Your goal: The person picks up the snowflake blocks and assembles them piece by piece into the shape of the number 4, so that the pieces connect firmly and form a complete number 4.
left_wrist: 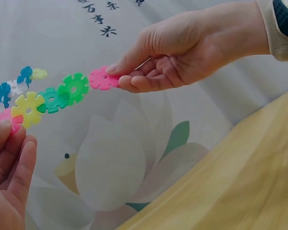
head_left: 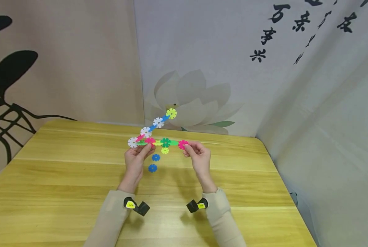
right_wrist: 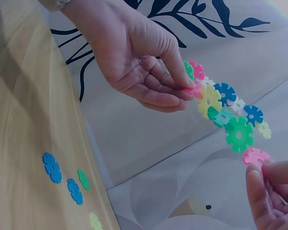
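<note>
Left hand [head_left: 135, 160]: I'm pinching the inner pink disc [head_left: 151, 140].
Right hand [head_left: 200, 157]: I'm pinching the outer pink disc [head_left: 182, 144], likely steadying the chain [head_left: 166, 142].

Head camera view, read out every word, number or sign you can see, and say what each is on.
"万": on the curtain.
"事": same curtain, below that.
"兴": same curtain, lower again.
"亲": same curtain, further right.
"友": same curtain, right of "亲".
Slanted strokes: unreadable.
Characters at the top edge: cut off, unreadable.
Left yellow label, wrist band: too small.
Right yellow label, wrist band: too small.
</note>
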Motion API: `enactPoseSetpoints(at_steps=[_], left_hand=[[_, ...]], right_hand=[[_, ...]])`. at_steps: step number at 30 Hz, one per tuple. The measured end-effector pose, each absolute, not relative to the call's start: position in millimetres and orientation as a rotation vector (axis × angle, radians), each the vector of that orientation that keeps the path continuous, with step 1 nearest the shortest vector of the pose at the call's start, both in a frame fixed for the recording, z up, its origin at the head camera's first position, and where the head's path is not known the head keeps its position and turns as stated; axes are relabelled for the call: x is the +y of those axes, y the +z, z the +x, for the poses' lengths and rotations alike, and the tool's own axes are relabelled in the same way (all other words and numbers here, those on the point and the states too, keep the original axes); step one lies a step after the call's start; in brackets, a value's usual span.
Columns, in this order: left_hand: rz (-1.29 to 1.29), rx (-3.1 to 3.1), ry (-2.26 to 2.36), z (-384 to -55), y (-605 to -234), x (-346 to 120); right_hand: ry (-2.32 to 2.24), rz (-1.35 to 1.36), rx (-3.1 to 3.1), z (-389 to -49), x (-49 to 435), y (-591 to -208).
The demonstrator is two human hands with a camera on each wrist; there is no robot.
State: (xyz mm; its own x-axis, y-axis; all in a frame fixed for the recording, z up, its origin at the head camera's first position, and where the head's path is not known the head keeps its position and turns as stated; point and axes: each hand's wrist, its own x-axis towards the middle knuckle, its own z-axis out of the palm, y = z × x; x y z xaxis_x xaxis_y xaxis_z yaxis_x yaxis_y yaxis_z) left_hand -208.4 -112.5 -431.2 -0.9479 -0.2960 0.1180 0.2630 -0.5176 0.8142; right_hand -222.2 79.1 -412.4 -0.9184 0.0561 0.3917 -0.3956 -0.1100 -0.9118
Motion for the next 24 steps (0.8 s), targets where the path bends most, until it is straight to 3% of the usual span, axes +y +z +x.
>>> enactPoseSetpoints(at_steps=[24], left_hand=[[0.024, -1.345, -2.481, -206.8, -429.3, -112.5]], right_hand=[[1.913, 0.513, -1.956, -222.5, 85.6, -407.2]])
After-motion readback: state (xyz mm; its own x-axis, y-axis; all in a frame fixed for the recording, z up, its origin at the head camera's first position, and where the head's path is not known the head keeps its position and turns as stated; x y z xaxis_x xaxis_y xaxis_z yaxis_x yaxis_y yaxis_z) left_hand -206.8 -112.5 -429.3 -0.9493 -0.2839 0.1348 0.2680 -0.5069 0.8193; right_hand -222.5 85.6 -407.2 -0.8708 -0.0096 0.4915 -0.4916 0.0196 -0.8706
